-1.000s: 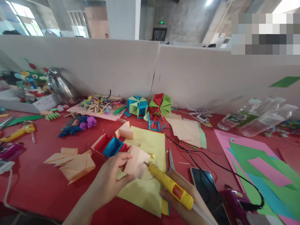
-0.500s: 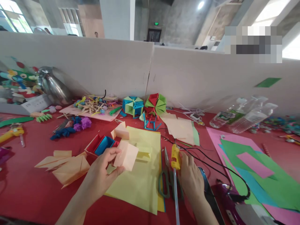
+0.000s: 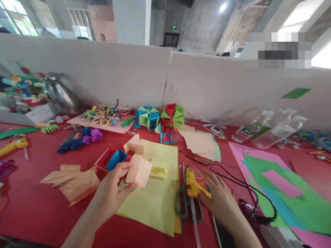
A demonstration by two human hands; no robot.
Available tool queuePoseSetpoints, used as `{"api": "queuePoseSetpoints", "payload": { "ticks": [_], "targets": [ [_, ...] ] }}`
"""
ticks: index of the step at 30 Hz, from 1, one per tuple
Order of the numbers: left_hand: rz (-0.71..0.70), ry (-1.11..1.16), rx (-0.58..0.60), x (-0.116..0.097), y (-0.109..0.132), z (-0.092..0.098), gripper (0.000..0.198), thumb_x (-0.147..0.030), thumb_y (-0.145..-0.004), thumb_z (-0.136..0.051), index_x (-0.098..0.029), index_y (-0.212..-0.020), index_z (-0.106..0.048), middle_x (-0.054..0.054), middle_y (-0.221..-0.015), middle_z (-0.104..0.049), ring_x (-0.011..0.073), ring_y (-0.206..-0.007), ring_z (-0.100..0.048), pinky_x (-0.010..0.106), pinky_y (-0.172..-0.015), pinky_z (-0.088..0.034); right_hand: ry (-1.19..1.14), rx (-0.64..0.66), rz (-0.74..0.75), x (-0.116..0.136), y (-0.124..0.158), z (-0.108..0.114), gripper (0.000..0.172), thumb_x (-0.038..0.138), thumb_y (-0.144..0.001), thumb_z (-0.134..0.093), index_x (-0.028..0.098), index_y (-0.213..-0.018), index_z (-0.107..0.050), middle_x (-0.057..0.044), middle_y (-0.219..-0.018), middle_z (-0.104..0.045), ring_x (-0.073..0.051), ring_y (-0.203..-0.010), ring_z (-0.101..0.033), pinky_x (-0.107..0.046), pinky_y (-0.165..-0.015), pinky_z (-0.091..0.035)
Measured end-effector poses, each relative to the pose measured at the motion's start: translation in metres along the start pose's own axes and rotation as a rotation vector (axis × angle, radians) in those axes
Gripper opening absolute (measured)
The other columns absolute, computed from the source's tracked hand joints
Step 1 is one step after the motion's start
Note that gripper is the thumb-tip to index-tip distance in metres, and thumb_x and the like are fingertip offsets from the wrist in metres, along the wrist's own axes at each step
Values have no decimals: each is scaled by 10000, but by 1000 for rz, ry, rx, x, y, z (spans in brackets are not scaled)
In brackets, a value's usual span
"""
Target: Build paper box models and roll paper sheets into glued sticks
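My left hand pinches a folded peach paper piece above the yellow paper sheets. Lower right, my right hand lies with its fingers spread, touching the yellow glue gun, which rests on the table over green-handled scissors. A clear glue stick sticks out of the gun toward me. Red and blue paper boxes sit just beyond my left hand.
Peach folded papers lie at left. Origami balls, a craft-stick tray and a metal kettle line the white partition. Plastic bottles and coloured sheets fill the right. A black cable runs across.
My right hand brought the glue gun away from the peach piece, laid it on the scissors and has now loosened its grip. The left hand kept holding the peach piece.
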State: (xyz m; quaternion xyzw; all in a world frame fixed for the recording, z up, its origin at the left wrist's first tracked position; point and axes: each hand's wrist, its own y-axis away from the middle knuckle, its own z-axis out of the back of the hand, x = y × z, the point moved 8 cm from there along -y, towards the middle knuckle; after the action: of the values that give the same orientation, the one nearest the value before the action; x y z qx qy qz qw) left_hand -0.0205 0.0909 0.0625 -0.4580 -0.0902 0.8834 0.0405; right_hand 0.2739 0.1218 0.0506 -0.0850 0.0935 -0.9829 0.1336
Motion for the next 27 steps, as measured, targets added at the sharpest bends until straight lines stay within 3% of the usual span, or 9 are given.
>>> {"api": "queuePoseSetpoints", "payload": {
  "ticks": [3, 5, 8, 11, 16, 19, 23, 27],
  "targets": [
    [11, -11, 5, 1, 0, -1, 318, -310, -781, -565, -246, -1062, -429, 42, -1051, -647, 193, -966, -613, 316, -797, -485, -152, -83, 164, 41, -20, 12, 265, 205, -827, -484, 210, -1070, -589, -72, -1073, -603, -215, -988, -535, -358, -859, -427],
    [12, -18, 13, 1, 1, -3, 328, -304, -778, -569, -251, -1068, -425, 39, -1058, -641, 193, -974, -607, 324, -814, -476, -157, -41, 243, 69, -36, 1, 253, 181, -818, -515, 202, -1056, -598, -70, -1060, -616, -209, -981, -535, -332, -842, -436],
    [-2, -39, 29, 1, 2, -3, 345, -297, -780, -565, -254, -1088, -415, 46, -1075, -629, 202, -986, -598, 339, -824, -467, -33, 82, 232, 90, -56, -25, 261, 125, -803, -512, 189, -1039, -604, -77, -1029, -628, -227, -933, -554, -336, -778, -451],
    [-8, -64, 39, 0, 3, -1, 343, -294, -789, -554, -245, -1097, -411, 62, -1066, -626, 215, -990, -592, 357, -829, -463, -4, 134, 237, 93, -62, -29, 238, 98, -820, -459, 189, -943, -640, -69, -912, -650, -206, -842, -584, -305, -720, -460],
    [-45, -122, 75, -6, 5, 0, 344, -268, -798, -549, -243, -1117, -425, 64, -1074, -605, 220, -993, -578, 371, -836, -464, -342, 218, 327, 86, -45, 12, 327, 122, -871, -365, 213, -1062, -614, -62, -966, -640, -171, -918, -578, -281, -791, -449],
    [-112, -147, 119, -16, 7, -5, 334, -284, -803, -551, -252, -1121, -452, 52, -1095, -594, 209, -958, -583, 355, -808, -480, -563, 358, 317, 86, -30, 31, 271, 198, -870, -421, 242, -1056, -613, -46, -902, -647, -159, -824, -601, -251, -704, -469],
    [-189, -141, 173, -25, 11, -12, 349, -353, -800, -564, -253, -1122, -474, 44, -1059, -611, 203, -949, -579, 332, -808, -480, -752, 501, 278, 100, -21, 34, 111, 205, -815, -523, 210, -841, -631, 0, -744, -628, -106, -639, -579, -185, -566, -443],
    [-222, -141, 189, -28, 16, -16, 352, -349, -790, -575, -251, -1118, -492, 44, -1047, -613, 204, -957, -574, 315, -807, -478, -835, 480, 347, 119, -27, 30, 118, 206, -825, -517, 191, -820, -634, -3, -771, -623, -98, -678, -566, -183, -622, -433]
  ]
}}
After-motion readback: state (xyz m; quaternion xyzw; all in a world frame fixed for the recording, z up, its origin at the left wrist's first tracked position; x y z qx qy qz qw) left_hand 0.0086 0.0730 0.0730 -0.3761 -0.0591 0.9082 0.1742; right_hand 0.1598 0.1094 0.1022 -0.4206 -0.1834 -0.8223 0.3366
